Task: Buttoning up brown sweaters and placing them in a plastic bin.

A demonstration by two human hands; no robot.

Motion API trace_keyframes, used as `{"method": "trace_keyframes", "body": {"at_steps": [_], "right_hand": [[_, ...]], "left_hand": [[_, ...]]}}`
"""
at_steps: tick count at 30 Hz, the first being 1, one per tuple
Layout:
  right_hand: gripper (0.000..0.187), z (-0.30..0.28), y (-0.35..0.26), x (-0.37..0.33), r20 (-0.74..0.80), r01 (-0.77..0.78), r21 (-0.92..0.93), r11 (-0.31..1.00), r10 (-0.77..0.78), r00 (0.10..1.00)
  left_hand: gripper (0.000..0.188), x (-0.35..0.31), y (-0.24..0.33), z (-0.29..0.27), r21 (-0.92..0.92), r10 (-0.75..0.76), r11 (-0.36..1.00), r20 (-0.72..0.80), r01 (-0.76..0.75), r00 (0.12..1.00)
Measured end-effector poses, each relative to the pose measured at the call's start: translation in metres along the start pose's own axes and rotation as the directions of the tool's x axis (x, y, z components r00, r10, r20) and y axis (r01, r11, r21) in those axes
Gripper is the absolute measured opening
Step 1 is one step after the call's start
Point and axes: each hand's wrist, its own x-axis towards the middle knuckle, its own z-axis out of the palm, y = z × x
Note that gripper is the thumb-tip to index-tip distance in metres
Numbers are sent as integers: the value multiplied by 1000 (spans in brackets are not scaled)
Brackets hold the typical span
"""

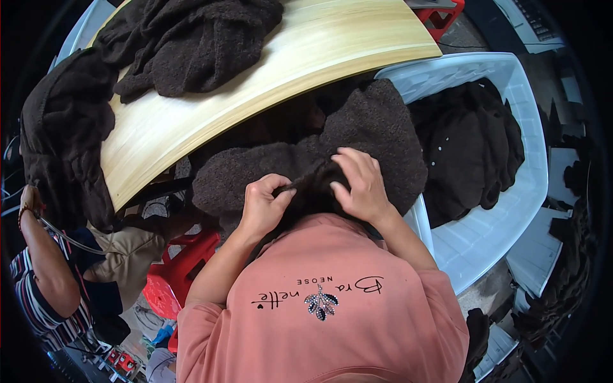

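Note:
A dark brown fleecy garment [246,171] lies across my lap, partly under the table's edge. My left hand [267,203] pinches a fold of it between thumb and fingers. To the right, my right hand [359,182] rests over the same garment with its fingers curved and thumb apart from them. A gap shows between that thumb and the fingers, and I see no cloth held there. The two hands are a short way apart, close in front of my body.
A pale wooden table [357,35] curves ahead, with a dark garment pile [191,48] on it. To the right, a white plastic bin [533,147] holds dark garments [469,150]. At left, a co-worker's hand [29,199] touches hanging dark cloth [67,127]. A red stool [163,290] stands nearby.

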Motion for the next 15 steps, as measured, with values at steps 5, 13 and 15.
{"method": "trace_keyframes", "body": {"at_steps": [5,13,15], "right_hand": [[17,18,-15,18,53,205,403,892,-246,968],[9,34,-27,11,-63,156,564,811,-147,987],[9,30,-22,13,-66,110,571,814,-88,994]], "left_hand": [[9,-4,22,5,31,116,993,7,-116,993],[7,-11,18,5,-89,54,995,170,-39,984],[6,-7,25,0,-223,-59,970,184,100,981]]}}
